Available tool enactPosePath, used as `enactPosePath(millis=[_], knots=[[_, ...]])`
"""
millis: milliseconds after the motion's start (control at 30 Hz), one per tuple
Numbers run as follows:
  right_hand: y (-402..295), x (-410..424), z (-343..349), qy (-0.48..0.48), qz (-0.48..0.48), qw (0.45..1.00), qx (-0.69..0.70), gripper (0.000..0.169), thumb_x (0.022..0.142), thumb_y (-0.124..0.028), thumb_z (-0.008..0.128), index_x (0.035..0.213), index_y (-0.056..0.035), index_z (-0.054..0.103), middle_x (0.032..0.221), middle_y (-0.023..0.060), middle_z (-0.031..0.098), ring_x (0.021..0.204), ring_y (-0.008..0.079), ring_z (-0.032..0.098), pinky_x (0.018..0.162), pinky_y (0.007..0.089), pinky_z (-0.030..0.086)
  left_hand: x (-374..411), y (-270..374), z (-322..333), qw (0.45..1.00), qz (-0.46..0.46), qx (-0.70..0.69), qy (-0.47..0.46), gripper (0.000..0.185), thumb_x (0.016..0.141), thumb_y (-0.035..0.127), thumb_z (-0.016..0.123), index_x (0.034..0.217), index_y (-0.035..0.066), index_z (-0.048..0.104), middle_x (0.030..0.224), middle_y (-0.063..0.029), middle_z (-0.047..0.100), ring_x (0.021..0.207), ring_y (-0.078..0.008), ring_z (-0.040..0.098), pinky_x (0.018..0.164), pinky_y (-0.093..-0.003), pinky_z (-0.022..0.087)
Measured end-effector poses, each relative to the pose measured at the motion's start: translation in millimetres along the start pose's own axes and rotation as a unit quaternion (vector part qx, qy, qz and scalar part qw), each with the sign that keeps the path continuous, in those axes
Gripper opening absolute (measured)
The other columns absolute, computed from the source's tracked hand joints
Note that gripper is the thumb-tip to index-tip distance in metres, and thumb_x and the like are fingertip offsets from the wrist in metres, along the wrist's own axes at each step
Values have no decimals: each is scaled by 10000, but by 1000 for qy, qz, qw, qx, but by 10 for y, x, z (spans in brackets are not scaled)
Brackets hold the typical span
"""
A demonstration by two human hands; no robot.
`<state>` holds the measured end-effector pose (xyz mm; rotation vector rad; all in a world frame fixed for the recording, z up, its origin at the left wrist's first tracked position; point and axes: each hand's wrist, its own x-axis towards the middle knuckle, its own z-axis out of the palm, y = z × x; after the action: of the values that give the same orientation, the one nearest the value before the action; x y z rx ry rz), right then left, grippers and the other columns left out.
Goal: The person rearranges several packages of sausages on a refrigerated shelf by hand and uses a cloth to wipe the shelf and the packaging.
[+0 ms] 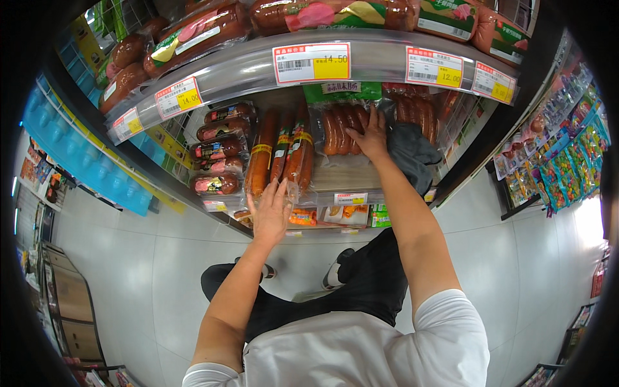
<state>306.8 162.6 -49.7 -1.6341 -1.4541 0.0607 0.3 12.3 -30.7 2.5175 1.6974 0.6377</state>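
Note:
My left hand [271,215] lies with fingers spread over the front ends of long wrapped sausages [263,152] with yellow bands, at the shelf's front edge. Clear plastic [292,191] shows beside its fingers. On the right edge of a clear pack of short brown sausages [338,128] with a green header, my right hand [372,135] rests, thumb and fingers apart. A dark grey cloth [413,155] lies just right of that wrist, in front of another sausage pack [416,113]. Bare wood-look shelf board [346,174] shows before the green-header pack.
Above my hands runs an upper shelf edge [242,67] with price tags, bearing large packaged sausages [333,14]. Short stacked sausages [217,150] stand at the left. Lower down are more packets [302,216]. Hanging candy packs [566,164] are at the right, a blue rack [87,150] at the left.

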Motion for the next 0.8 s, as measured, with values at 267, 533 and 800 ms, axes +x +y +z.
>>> enactPosePath(millis=[267, 533, 800], knots=[[-641, -440, -557, 21, -109, 992, -55, 729, 715, -254, 739, 1348, -119, 403, 1391, 278, 287, 1259, 448, 311, 1049, 469, 297, -127, -129, -313, 998, 5, -65, -25, 667, 823, 221, 612, 1415, 165, 308, 1440, -123, 315, 1335, -311, 278, 1096, -508, 113], [-8, -945, -1273, -79, -14, 966, -244, 536, 683, -164, 719, 1193, -135, 557, 1253, 157, 479, 1174, 393, 418, 950, 471, 387, -134, 22, -265, 995, 44, -77, 41, 673, 811, 279, 632, 1394, 118, 339, 1436, -148, 309, 1329, -390, 246, 1089, -506, 163], [-792, -1012, -1186, -74, -109, 989, -61, 456, 665, -38, 656, 1110, -99, 576, 1017, 135, 586, 954, 313, 558, 836, 408, 449, 109, 76, 76, 989, 24, -127, 74, 590, 831, 163, 589, 1376, 140, 364, 1347, -109, 443, 1261, -367, 351, 1066, -521, 229]])
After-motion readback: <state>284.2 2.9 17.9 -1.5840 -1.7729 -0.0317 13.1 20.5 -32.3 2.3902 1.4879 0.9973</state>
